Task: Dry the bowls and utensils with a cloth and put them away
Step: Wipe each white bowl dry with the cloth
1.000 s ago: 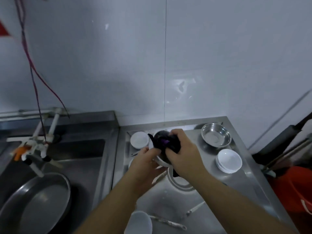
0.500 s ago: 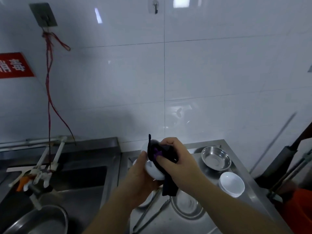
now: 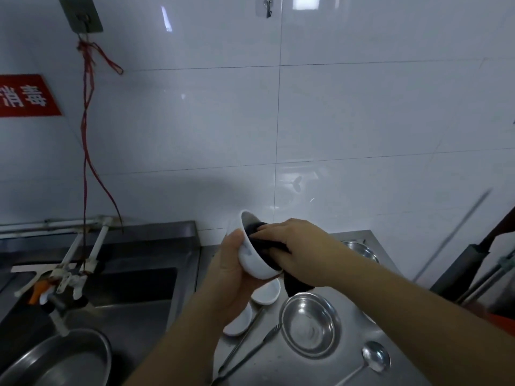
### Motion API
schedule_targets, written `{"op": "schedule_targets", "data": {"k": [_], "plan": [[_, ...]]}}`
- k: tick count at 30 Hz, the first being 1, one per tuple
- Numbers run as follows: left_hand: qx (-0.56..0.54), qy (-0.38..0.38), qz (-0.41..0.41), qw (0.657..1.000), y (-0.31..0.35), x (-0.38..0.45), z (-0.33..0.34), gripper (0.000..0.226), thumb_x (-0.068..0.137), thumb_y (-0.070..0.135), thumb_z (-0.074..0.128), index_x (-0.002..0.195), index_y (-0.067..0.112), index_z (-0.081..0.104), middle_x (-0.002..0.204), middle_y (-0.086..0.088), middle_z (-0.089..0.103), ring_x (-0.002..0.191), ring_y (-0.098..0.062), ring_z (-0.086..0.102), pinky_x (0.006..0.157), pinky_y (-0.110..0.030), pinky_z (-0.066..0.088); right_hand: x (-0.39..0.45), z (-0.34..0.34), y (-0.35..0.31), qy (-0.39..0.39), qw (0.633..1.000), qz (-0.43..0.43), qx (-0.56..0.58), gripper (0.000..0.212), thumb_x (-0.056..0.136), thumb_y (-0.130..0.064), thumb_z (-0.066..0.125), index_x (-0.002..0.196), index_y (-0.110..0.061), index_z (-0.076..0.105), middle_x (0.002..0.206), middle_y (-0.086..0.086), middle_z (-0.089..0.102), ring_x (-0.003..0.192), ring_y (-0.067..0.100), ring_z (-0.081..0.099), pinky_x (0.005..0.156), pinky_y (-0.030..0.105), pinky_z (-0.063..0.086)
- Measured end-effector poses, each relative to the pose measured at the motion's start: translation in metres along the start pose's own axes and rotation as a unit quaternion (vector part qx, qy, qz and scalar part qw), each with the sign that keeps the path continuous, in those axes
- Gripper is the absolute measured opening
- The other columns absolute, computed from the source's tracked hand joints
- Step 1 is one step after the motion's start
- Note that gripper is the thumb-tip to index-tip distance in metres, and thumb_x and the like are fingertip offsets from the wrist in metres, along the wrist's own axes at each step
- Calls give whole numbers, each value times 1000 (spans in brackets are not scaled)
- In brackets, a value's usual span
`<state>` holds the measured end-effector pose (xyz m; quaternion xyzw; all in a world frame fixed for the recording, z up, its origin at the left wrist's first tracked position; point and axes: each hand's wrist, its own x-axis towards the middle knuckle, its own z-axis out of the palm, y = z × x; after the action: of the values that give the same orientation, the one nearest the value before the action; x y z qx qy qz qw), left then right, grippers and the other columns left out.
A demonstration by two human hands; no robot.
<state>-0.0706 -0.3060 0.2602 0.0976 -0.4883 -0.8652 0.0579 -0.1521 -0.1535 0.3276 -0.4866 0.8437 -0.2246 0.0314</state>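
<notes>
My left hand [image 3: 228, 277] grips a white bowl [image 3: 250, 257] from below, tilted with its mouth toward the wall and held above the steel counter. My right hand [image 3: 295, 246] presses a dark cloth [image 3: 267, 246] into the bowl, and the cloth's tail [image 3: 296, 285] hangs below my wrist. Beneath my hands sit two white bowls [image 3: 266, 293] [image 3: 239, 323], a steel bowl [image 3: 309, 325], metal tongs [image 3: 245, 349] and a metal spoon [image 3: 373, 360].
A second steel bowl [image 3: 362, 250] sits at the counter's back right. To the left lies a sink [image 3: 133, 288] with a tap [image 3: 67, 277] and a large steel basin [image 3: 58, 360]. Dark handles [image 3: 468, 263] lean at the right wall. A red cord [image 3: 86, 129] hangs from the tiled wall.
The view has tilted upward and the counter sits lower in frame. I have lifted the bowl and turned it so its mouth faces the wall, with my right hand pushing the cloth deeper inside.
</notes>
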Motion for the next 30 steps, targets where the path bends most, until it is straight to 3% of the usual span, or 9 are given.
{"op": "schedule_targets", "data": {"k": [6,10,15,20,21,23,26,28,30], "plan": [[73,-56,54,994,3,4,-7,104,72,62,88,153,13,47,142,-28,61,132,-46,60,110,-64,48,3,-10,-8,-68,964,187,176,19,96,-28,60,102,-24,78,98,3,78,94,26,73,88,41,60],[84,-107,60,989,3,4,-14,97,80,60,83,155,12,44,146,-29,57,136,-50,55,111,-65,46,-9,-14,-5,-58,791,314,523,19,91,-16,74,106,-4,80,105,23,78,90,32,75,87,45,61],[72,-139,50,986,-17,2,-11,107,87,60,76,157,-7,30,147,-43,46,139,-60,45,117,-74,34,-22,4,-16,-15,603,325,728,21,82,-18,72,86,0,81,84,18,75,69,27,74,62,31,61],[97,-19,19,995,-38,-10,-6,50,92,31,74,138,14,65,123,-10,74,114,-17,70,92,-24,57,-13,33,-23,149,488,361,781,22,98,-12,60,103,2,76,92,20,76,84,34,72,67,38,61],[100,-2,26,995,-45,-10,-8,35,92,26,73,127,19,74,112,0,77,105,-12,72,85,-19,57,-11,35,-23,175,521,362,753,22,100,-13,60,98,-2,79,91,19,77,82,33,73,66,38,61],[73,9,-9,997,-43,-14,4,28,91,31,74,116,19,81,106,-7,81,98,-21,77,78,-26,62,-8,38,-20,221,671,340,620,24,100,-17,60,88,-10,79,82,14,75,75,27,70,66,35,57],[41,-24,-19,999,-34,-14,12,101,71,60,88,151,10,51,141,-26,64,130,-42,63,105,-58,55,-15,38,-7,245,893,191,325,18,98,-18,61,98,-27,77,73,-6,71,68,12,62,64,28,48],[8,-42,-8,999,-31,-19,13,120,62,65,92,156,9,43,147,-29,59,136,-48,57,113,-68,44,-21,32,10,216,968,40,125,34,93,-10,61,119,-26,75,90,-7,77,79,12,65,69,27,48],[-3,-33,-21,999,-34,-23,15,126,54,67,95,155,10,44,143,-28,62,131,-47,61,106,-64,53,-28,26,27,156,981,-102,-48,45,88,-4,67,132,-11,71,120,4,76,96,25,69,82,34,56]]}}
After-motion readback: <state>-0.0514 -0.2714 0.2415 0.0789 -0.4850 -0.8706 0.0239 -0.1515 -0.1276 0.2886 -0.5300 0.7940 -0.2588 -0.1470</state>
